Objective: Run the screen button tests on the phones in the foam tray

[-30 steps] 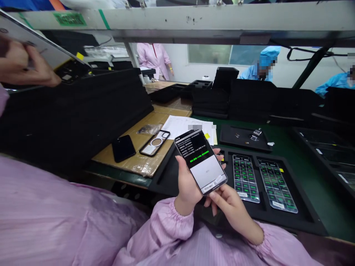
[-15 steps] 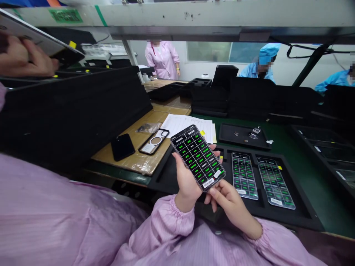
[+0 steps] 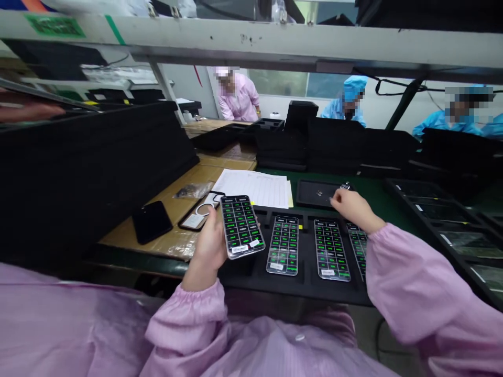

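My left hand (image 3: pixel 209 241) is closed around a smartphone (image 3: pixel 241 226), held tilted with its lit screen up, showing a grid of green text. White labels are at the screen's lower end. My right hand (image 3: pixel 351 207) reaches over a small black tray (image 3: pixel 308 198), its fingers curled together; whatever is between the fingertips is hidden. Behind those fingers a small metal object (image 3: pixel 345 186) shows, and tiny pieces (image 3: pixel 319 193) lie in the tray. Below, a black foam tray (image 3: pixel 306 292) bears three phones (image 3: pixel 283 246) with similar lit screens, the rightmost partly covered by my right arm.
On the cardboard at left lie a dark phone (image 3: pixel 152 222), a phone case with a white ring (image 3: pixel 192 219) and a plastic bag (image 3: pixel 192 190). Paper sheets (image 3: pixel 259 184) lie behind. Black trays (image 3: pixel 436 214) line the right. Another person's hand (image 3: pixel 31 109) is at far left.
My right hand has left the phone's lower end and moved right and forward to the small tray. The held phone has shifted left, now in my left hand alone. The view has turned right.
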`<state>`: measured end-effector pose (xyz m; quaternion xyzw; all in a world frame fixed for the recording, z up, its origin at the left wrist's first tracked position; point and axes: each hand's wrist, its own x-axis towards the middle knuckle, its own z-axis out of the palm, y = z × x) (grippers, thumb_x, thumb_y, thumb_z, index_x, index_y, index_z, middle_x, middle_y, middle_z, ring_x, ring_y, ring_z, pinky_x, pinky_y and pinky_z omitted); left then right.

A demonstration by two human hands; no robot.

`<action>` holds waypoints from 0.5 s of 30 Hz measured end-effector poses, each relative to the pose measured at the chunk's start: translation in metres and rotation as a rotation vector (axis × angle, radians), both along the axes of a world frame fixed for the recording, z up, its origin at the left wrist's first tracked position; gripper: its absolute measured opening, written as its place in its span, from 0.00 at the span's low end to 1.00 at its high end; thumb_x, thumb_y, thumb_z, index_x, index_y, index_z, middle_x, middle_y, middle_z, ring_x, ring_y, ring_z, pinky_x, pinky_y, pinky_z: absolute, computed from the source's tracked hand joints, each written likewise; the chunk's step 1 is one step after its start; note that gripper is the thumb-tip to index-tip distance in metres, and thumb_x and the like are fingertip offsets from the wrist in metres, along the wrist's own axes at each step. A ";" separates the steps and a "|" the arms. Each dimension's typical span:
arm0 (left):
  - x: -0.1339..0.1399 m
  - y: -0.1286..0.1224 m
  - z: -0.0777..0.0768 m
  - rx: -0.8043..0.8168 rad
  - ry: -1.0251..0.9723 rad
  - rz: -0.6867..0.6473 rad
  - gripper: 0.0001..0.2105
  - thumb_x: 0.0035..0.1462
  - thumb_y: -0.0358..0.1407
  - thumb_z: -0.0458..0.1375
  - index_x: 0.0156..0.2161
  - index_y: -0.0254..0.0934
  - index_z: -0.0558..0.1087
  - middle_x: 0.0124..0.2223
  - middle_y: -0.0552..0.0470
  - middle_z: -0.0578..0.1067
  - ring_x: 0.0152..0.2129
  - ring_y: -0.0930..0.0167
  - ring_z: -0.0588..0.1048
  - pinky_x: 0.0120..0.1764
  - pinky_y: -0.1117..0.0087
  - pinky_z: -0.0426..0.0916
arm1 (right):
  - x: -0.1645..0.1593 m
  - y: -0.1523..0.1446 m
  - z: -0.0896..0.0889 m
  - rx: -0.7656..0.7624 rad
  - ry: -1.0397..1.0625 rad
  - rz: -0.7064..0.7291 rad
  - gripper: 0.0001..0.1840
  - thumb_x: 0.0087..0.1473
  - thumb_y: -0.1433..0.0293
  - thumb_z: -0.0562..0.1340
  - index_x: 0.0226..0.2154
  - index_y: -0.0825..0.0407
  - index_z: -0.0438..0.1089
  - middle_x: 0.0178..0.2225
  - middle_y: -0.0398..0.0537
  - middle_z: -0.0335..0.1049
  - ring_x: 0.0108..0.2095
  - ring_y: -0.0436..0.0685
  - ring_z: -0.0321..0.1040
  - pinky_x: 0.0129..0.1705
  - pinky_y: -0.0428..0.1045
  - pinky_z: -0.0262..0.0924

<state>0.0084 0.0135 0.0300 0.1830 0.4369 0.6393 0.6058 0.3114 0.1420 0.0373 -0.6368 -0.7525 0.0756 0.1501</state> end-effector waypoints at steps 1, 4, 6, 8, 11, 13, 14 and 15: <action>-0.003 0.000 -0.002 0.002 -0.001 -0.035 0.33 0.68 0.50 0.31 0.61 0.30 0.66 0.44 0.37 0.80 0.40 0.56 0.80 0.46 0.50 0.75 | 0.002 0.015 -0.001 0.006 -0.036 -0.031 0.08 0.60 0.71 0.59 0.30 0.55 0.71 0.31 0.52 0.73 0.34 0.59 0.71 0.33 0.48 0.57; -0.012 0.002 -0.008 -0.006 0.037 -0.136 0.34 0.67 0.52 0.33 0.58 0.27 0.69 0.44 0.35 0.80 0.38 0.57 0.81 0.45 0.56 0.75 | 0.007 0.041 -0.008 0.007 -0.119 -0.050 0.10 0.61 0.68 0.61 0.36 0.58 0.74 0.35 0.58 0.74 0.38 0.64 0.72 0.35 0.49 0.59; -0.018 0.005 -0.011 -0.024 0.115 -0.169 0.35 0.67 0.54 0.35 0.55 0.26 0.71 0.42 0.34 0.80 0.37 0.59 0.81 0.44 0.59 0.75 | 0.011 0.043 -0.009 0.025 -0.141 -0.028 0.16 0.64 0.63 0.60 0.42 0.60 0.74 0.38 0.61 0.75 0.41 0.66 0.72 0.37 0.51 0.60; -0.023 0.007 -0.015 -0.040 0.221 -0.174 0.34 0.66 0.55 0.38 0.52 0.26 0.73 0.40 0.35 0.81 0.36 0.61 0.81 0.43 0.62 0.75 | 0.016 0.035 -0.005 0.055 -0.145 -0.009 0.20 0.65 0.61 0.59 0.49 0.61 0.72 0.42 0.62 0.74 0.43 0.67 0.72 0.39 0.52 0.61; -0.029 0.012 -0.024 -0.083 0.508 -0.161 0.36 0.63 0.59 0.40 0.46 0.28 0.76 0.38 0.36 0.81 0.34 0.62 0.80 0.42 0.63 0.74 | 0.027 0.008 0.007 0.142 -0.124 0.039 0.22 0.66 0.58 0.59 0.52 0.58 0.69 0.45 0.58 0.74 0.43 0.67 0.72 0.41 0.53 0.62; -0.032 0.014 -0.030 -0.118 0.710 -0.131 0.37 0.60 0.63 0.40 0.42 0.30 0.77 0.37 0.37 0.81 0.35 0.61 0.80 0.41 0.62 0.74 | 0.035 -0.018 0.013 0.246 -0.079 0.096 0.23 0.65 0.56 0.58 0.53 0.55 0.68 0.46 0.55 0.74 0.43 0.65 0.72 0.41 0.54 0.63; -0.032 0.015 -0.033 -0.127 0.791 -0.106 0.37 0.59 0.63 0.42 0.40 0.30 0.77 0.37 0.37 0.81 0.36 0.60 0.80 0.42 0.62 0.74 | 0.038 -0.033 0.014 0.300 -0.055 0.128 0.24 0.65 0.55 0.57 0.54 0.54 0.68 0.46 0.54 0.74 0.42 0.65 0.72 0.42 0.55 0.64; -0.033 0.015 -0.035 -0.126 0.856 -0.078 0.35 0.59 0.63 0.43 0.39 0.31 0.78 0.38 0.37 0.81 0.38 0.59 0.80 0.43 0.61 0.73 | 0.042 -0.048 0.014 0.345 -0.037 0.158 0.25 0.65 0.53 0.56 0.54 0.54 0.68 0.47 0.54 0.73 0.42 0.65 0.72 0.43 0.55 0.64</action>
